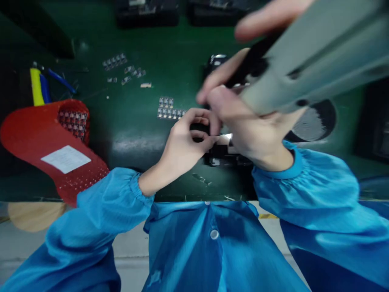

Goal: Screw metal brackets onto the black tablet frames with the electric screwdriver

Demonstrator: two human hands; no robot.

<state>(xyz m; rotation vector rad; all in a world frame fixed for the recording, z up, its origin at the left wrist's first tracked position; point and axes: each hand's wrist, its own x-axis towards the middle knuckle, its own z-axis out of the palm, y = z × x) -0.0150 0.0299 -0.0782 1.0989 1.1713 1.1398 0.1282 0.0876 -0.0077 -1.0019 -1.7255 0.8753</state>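
Note:
My right hand [252, 129] is closed around a pale grey electric screwdriver [316, 56], a thick body that rises toward the camera at the upper right. Its black lower part runs down between my fingers, and the tip is hidden. Beside it, my left hand [190, 140] has thumb and fingertips pinched together; whatever they hold is hidden. Under both hands lies a dark device [219, 156] with a bright, shiny patch, mostly covered by my fingers. Just left of my left fingers, small square parts [165, 107] sit in rows on the green table.
A red insole-shaped holder [33, 134] with a white label and small parts lies at left. Yellow-and-blue-handled pliers [39, 87] are behind it. Loose small parts [133, 72] lie farther back. Dark trays [147, 14] line the back; a round dark dish [316, 121] is at right.

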